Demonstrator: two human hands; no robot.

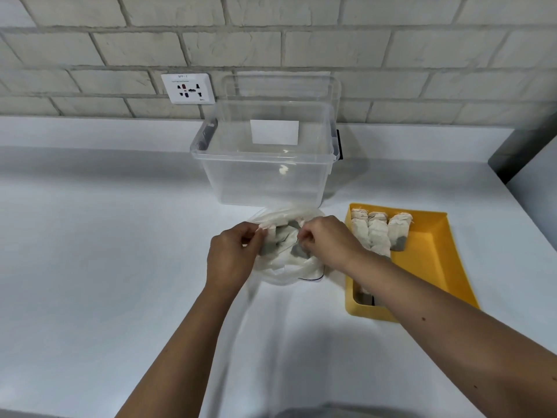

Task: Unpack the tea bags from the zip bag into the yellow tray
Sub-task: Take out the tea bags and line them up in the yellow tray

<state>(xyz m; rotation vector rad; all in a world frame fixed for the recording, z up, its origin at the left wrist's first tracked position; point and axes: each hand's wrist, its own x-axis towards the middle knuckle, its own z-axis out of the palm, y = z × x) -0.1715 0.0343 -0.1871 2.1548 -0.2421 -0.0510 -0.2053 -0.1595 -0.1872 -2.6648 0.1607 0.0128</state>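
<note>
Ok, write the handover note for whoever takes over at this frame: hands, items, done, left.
Left hand and right hand each pinch the zip bag, which lies on the counter between them.
Done: three tea bags lie side by side at the far end of the yellow tray; one more shows near its front corner, partly behind the right arm.
Left: several more tea bags inside the zip bag.
</note>
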